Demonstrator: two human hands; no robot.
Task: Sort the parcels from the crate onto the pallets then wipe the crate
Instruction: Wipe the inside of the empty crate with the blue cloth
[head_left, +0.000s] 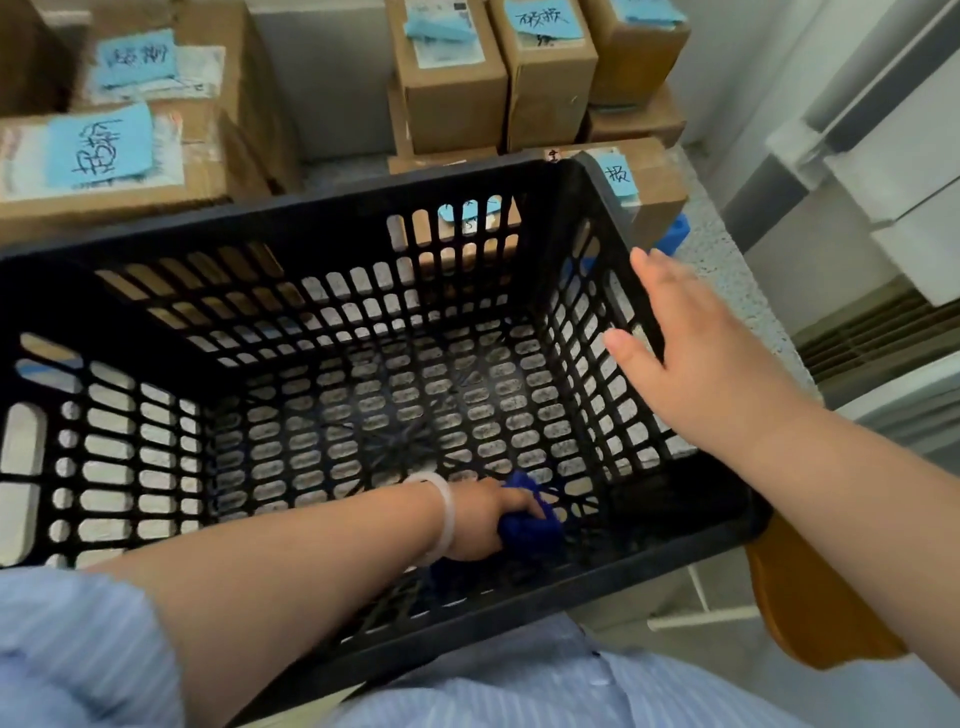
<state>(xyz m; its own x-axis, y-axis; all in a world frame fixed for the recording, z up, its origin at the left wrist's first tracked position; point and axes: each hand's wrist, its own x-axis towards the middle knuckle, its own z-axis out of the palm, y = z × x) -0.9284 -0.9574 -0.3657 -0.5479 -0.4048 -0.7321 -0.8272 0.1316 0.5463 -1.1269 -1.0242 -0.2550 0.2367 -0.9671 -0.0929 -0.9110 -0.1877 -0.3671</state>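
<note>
A black slotted plastic crate (322, 218) fills the middle of the view, with only a cloth inside. My left hand (483, 519) reaches down into it and grips a bunched dark blue cloth (530, 525) against the crate's floor near the front wall. My right hand (691, 358) lies flat with straight fingers over the crate's right rim. Cardboard parcels with blue handwritten labels stand behind the crate: a low stack at the left (119, 150) and taller boxes at the right (498, 78).
A blue pallet corner (675, 236) peeks out under the right-hand parcels. An orange wooden seat edge (810, 608) sticks out beneath the crate at the right. Grey speckled floor (727, 270) and a white wall unit (883, 156) lie to the right.
</note>
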